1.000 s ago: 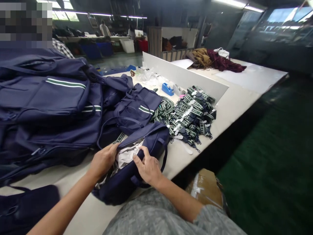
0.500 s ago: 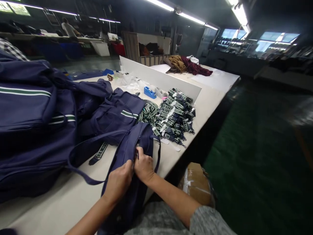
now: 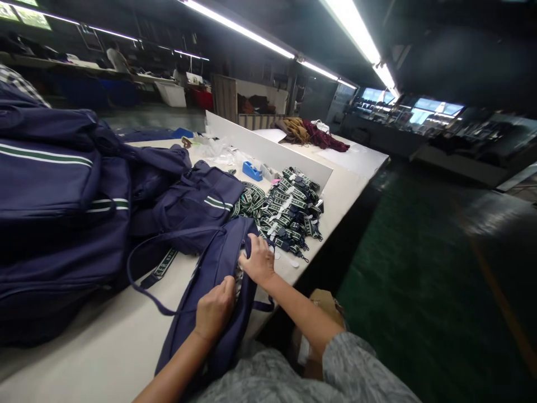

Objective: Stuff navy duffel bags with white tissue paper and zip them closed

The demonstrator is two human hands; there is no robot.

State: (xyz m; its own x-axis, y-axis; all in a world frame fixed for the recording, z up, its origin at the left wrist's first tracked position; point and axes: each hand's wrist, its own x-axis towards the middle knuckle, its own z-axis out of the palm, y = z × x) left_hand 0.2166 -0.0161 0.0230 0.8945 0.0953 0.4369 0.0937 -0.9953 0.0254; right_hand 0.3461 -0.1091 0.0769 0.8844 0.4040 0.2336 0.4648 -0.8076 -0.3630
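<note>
A navy bag [image 3: 184, 330] lies slantwise at the table's near edge. Its long zipped opening is parted, and a pale patterned lining [image 3: 239, 281] shows in the gap. My left hand [image 3: 215, 309] is closed on the opening's left edge. Farther up the opening, my right hand [image 3: 259, 261] is closed on the bag's other edge, fingers curled over the fabric; whether it also pinches a zipper pull is hidden. A thin navy strap [image 3: 140, 285] loops out to the left over the table.
Stacked navy bags [image 3: 50, 190] with green and white stripes fill the left side. Beyond my hands are a pile of lettered green straps with clips [image 3: 289, 210], a blue tape dispenser [image 3: 252, 170] and a white upright board [image 3: 268, 146]. A cardboard box [image 3: 325, 302] stands below the table edge.
My right hand has moved up along the opening, away from my left hand. The gap has widened and the lining now shows. The camera view has tilted up slightly and turned right.
</note>
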